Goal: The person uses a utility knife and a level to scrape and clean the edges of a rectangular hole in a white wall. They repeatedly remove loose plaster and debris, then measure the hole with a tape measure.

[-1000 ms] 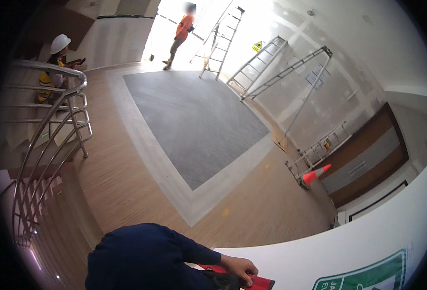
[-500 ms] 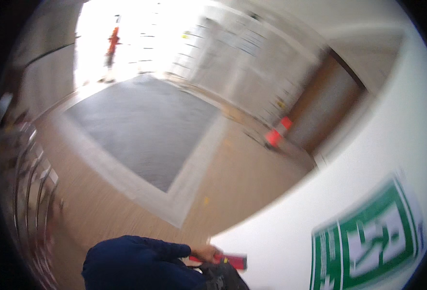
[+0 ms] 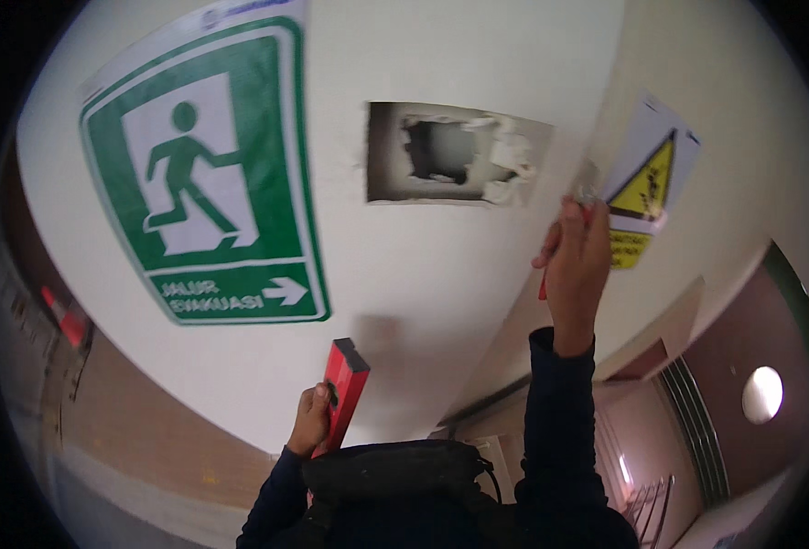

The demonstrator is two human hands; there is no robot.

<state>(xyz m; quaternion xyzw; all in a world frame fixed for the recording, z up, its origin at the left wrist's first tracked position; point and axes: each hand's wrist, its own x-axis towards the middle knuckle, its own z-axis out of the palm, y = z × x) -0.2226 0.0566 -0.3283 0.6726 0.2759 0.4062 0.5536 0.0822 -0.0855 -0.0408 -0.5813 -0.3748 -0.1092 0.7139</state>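
In front of me is a white wall (image 3: 404, 302) with a rectangular cut-out (image 3: 391, 151). Inside the cut-out, a ragged, broken hole (image 3: 446, 151) opens into the back, with torn white edges at its right. Low at the left, my left hand (image 3: 309, 419) is closed round a red spirit level (image 3: 345, 389), which tilts upward in front of the wall. Raised at the right of the cut-out, my right hand (image 3: 577, 270) grips a slim red-handled tool (image 3: 543, 287); its upper end is blurred against the wall corner and its kind cannot be made out.
A green running-figure sign (image 3: 189, 183) hangs left of the cut-out, and a yellow triangular warning sign (image 3: 644, 188) is round the corner. A dark bag (image 3: 391, 467) hangs at my front. Metal rails (image 3: 647, 508) stand low right, an orange-red cone (image 3: 64, 316) far left.
My view has swung right from the floor area to the wall, and the green sign now sits at the left. The cut-out and my raised right hand with its tool have come into view.
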